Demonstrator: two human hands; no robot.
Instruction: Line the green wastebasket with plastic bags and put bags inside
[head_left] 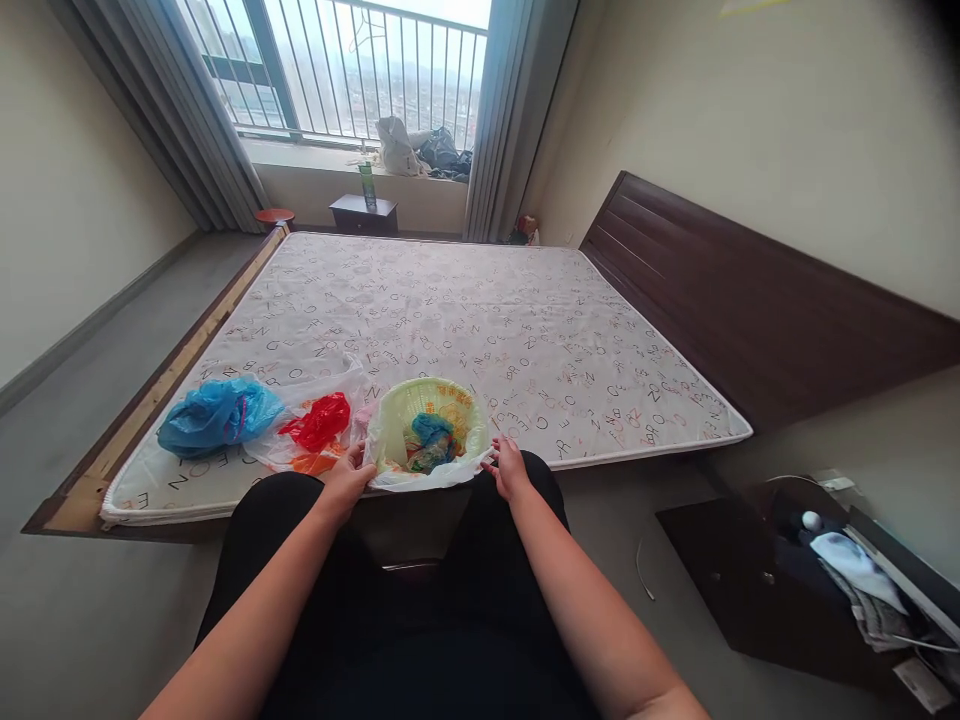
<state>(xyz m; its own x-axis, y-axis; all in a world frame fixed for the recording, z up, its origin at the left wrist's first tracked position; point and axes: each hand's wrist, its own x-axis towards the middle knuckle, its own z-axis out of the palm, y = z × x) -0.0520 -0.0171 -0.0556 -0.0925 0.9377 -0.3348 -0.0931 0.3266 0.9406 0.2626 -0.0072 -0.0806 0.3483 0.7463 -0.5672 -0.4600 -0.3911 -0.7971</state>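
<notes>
A light green trash can point(403, 405) stands between my knees at the mattress edge, a whitish plastic bag point(427, 481) folded over its rim. Crumpled blue and greenish plastic point(433, 430) lies inside it. At the rim's left side, my left hand point(346, 484) is closed on the bag's edge. My right hand point(510, 468) pinches the bag's edge at the right side. Left of the can, a red plastic bag point(321, 422) lies on a white and orange bag point(307, 461). Beyond these sits a bunched blue plastic bag point(217, 415).
The bare mattress point(465, 300) with printed letters spreads ahead, with a dark headboard point(720, 280) at right. A nightstand point(364, 214) with a green glass vase point(367, 186) stands by the window. Another dark cabinet point(727, 570) holds cloths at lower right.
</notes>
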